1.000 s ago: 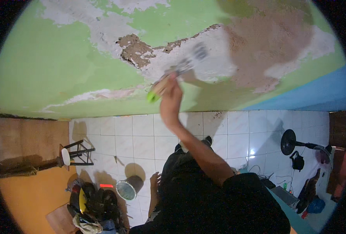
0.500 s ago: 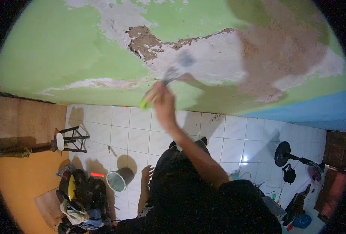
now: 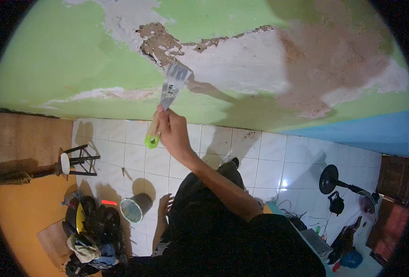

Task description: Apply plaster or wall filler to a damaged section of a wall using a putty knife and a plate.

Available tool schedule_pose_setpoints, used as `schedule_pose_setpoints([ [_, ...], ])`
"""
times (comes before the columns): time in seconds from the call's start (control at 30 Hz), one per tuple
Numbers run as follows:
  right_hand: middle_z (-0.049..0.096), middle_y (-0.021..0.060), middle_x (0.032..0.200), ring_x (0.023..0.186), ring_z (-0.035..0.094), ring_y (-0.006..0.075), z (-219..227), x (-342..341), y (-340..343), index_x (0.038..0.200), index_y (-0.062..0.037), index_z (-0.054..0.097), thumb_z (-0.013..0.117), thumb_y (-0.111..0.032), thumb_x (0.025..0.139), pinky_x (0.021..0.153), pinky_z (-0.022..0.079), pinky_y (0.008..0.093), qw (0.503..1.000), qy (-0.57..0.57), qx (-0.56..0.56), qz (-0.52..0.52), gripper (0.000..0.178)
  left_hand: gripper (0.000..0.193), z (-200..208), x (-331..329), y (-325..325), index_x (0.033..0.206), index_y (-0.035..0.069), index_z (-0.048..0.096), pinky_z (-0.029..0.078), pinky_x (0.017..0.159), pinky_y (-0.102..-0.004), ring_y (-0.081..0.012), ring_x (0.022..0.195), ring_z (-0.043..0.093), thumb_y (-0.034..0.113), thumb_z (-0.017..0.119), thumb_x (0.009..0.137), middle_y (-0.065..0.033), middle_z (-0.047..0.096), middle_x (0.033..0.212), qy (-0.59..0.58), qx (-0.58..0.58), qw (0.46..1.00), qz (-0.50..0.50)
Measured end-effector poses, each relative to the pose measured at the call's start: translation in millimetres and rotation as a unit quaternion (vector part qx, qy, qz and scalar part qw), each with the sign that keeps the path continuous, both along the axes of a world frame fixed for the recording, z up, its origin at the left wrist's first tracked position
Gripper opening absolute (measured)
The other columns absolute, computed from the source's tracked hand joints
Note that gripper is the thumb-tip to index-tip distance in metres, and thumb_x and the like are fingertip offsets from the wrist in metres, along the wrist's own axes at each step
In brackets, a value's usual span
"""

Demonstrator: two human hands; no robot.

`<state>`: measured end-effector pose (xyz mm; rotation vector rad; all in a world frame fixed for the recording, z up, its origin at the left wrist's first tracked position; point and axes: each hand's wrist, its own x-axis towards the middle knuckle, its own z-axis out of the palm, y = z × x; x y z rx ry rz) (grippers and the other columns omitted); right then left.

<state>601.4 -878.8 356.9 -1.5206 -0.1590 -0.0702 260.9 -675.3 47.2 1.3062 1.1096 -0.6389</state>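
My right hand (image 3: pixel 173 131) is wrapped round the wooden handle of a putty knife (image 3: pixel 174 81), whose handle ends in bright green. Its metal blade points up at the wall, smeared with whitish material, and its tip lies at or just in front of the patch below a broken brown hole. The wall (image 3: pixel 75 60) is green, with white and pinkish areas where the paint is gone. Down beside my left leg, my left hand (image 3: pixel 165 203) hangs with its fingers apart, holding nothing.
A bucket (image 3: pixel 134 207) stands on the white tiles (image 3: pixel 186 147) to my left. Beyond it are a stool (image 3: pixel 77 161) and a heap of bags and clothes (image 3: pixel 91 231). To the right are a black standing fan (image 3: pixel 330 179), a dark kettle (image 3: pixel 336 203) and cables.
My right hand has moved left and lower with the putty knife, and the blade has swung leftward toward the brown hole. The view has shifted slightly. My left hand still hangs.
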Motion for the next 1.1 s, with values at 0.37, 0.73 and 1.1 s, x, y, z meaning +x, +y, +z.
schedule_pose_setpoints([
  [0.37,0.057,0.0102,0.056,0.043,0.055,0.0153,-1,17,-33,0.082,0.0018,0.053,0.038,-0.023,0.098,0.039,0.043,0.0281,0.993,0.062,0.090,0.036,0.033,0.042,15,1,16,0.121,0.010,0.050,0.048,0.067,-0.0312,-0.0198,0.085,0.061,0.035,0.051,0.088,-0.0092,0.063,0.104,-0.027,0.012,0.999,0.018],
  [0.73,0.059,0.0082,0.062,0.048,0.054,0.0098,-13,46,-82,0.081,0.0003,0.053,0.033,-0.021,0.100,0.040,0.044,0.0233,0.982,-0.021,0.172,-0.077,0.035,0.052,23,23,-2,0.122,0.011,0.049,0.049,0.071,-0.0327,-0.0195,0.086,0.060,0.049,0.052,0.087,-0.0085,0.063,0.106,-0.048,0.035,0.998,-0.021],
  [1.1,0.060,0.0074,0.065,0.052,0.060,0.0137,-20,36,-100,0.087,-0.0006,0.054,0.035,-0.020,0.100,0.045,0.045,0.0234,0.968,-0.031,0.178,-0.174,0.030,0.050,17,25,-7,0.123,0.009,0.050,0.047,0.072,-0.0333,-0.0197,0.087,0.060,0.047,0.043,0.092,-0.0105,0.062,0.107,-0.050,0.039,0.998,0.025],
])
